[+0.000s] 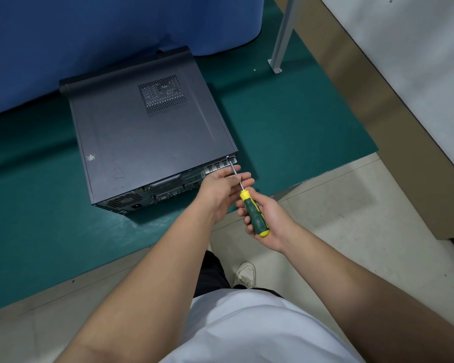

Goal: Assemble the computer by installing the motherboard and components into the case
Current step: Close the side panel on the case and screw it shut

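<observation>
1. Computer case point(147, 132): dark grey desktop tower, lying on its side on green mat, side panel fitted, vent grille uppermost, rear ports facing viewer.
2. Screwdriver point(249, 205): green-and-yellow handle, steel shaft, tip at case's rear upper corner.

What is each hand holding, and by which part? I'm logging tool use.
The right hand holds the screwdriver by its green handle; the left hand steadies the metal shaft near the computer case.

A dark green mat point(286, 121) covers the floor; a closed dark grey metal computer case point(147, 132) lies flat on it, left of centre.
</observation>
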Available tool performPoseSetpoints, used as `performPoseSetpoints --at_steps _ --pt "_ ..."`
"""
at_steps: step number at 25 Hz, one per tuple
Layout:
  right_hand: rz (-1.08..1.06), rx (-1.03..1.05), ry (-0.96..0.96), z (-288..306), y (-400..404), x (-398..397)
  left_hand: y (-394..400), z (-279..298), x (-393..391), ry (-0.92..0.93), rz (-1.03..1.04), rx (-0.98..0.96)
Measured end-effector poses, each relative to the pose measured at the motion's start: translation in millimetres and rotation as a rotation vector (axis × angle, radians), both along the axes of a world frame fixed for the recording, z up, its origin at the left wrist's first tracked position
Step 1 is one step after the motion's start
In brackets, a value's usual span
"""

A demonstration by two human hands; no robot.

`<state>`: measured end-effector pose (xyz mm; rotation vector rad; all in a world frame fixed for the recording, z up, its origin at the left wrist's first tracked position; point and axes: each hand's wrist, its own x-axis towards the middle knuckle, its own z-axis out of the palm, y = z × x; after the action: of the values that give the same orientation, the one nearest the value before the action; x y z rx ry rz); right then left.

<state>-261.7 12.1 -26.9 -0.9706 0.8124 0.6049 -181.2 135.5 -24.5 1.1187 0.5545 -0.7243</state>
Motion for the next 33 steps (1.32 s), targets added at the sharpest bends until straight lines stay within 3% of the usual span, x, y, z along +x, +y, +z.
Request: performPoseSetpoints --at_steps 4,8,10,15,21,23,30,33 --pt "-0.073 -0.130 -0.137 -2.7 3.4 -7.7 0.7 2.4 7.6 -0.054 0.005 0.163" --pt "-0.089 -0.445 -0.206 -9.8 8.0 -16.3 -10.6 4.1 7.4 -0.136 -0.002 0.290" --pt "-0.125 -0.400 -0.157 -5.9 8.6 -13.4 -15.0 4.0 4.4 -0.137 0.000 0.275" --pt "-0.085 -0.094 -0.006 -4.5 -0.5 -0.8 -8.6 -4.1 6.6 -0.078 -0.009 0.005" --pt "-0.012 -0.563 -0.260 -15.5 8.5 -11.5 -8.5 -2.8 12.6 -0.179 -0.074 0.239" --pt "-0.056 -0.579 -0.244 -15.3 7.4 -11.6 -13.9 -0.8 12.8 -0.179 -0.071 0.306" --pt "-0.092 -0.054 0.014 -1.1 -3.7 -3.8 -11.2 -1.1 10.7 -0.114 -0.026 0.120" --pt "0.068 -0.403 -0.182 -1.7 0.5 -4.8 -7.2 -1.3 11.3 -0.128 -0.027 0.134"
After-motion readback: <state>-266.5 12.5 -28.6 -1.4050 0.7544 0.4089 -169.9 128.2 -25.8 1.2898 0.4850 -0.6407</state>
